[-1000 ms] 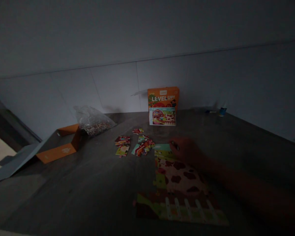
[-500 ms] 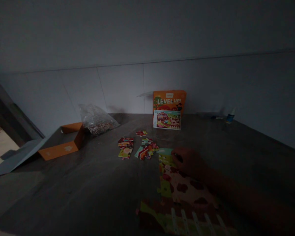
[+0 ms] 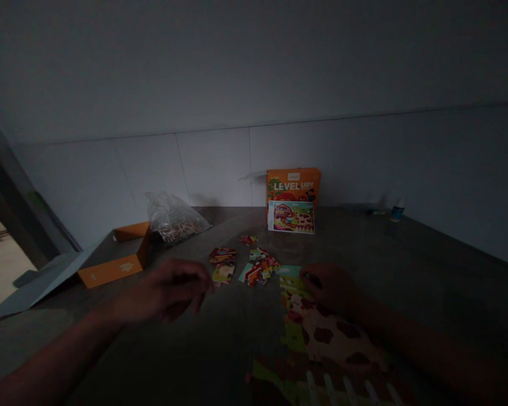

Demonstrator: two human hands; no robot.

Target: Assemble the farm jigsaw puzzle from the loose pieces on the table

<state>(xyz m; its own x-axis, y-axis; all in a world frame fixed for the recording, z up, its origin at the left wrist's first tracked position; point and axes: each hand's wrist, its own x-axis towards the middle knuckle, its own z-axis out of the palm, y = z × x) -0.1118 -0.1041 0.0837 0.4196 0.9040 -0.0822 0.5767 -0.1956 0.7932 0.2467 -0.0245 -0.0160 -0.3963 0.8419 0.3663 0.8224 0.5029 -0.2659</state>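
Observation:
A partly joined jigsaw puzzle (image 3: 294,335) lies on the dark table at the lower right, showing a spotted cow and a white fence. My right hand (image 3: 332,287) rests at its upper edge with curled fingers; what they may grip there is hidden in the dark. To the left, my left hand (image 3: 175,290) hangs over the table, fingers loosely bent and apart, nothing visible in them. Just beyond its fingertips is a small pile of puzzle pieces (image 3: 223,265). A second pile of loose pieces (image 3: 260,266) sits between that pile and the puzzle.
An orange box (image 3: 294,183) reading "LEVEL UP!" stands near the wall, a farm picture card (image 3: 291,217) leaning before it. Further left are a clear plastic bag (image 3: 178,220) and an open orange box tray (image 3: 112,272). A small bottle (image 3: 398,210) stands at the back right.
My left hand has come into view from the lower left, near the loose pieces. My right hand stays at the puzzle's upper edge. The view has tilted slightly up.

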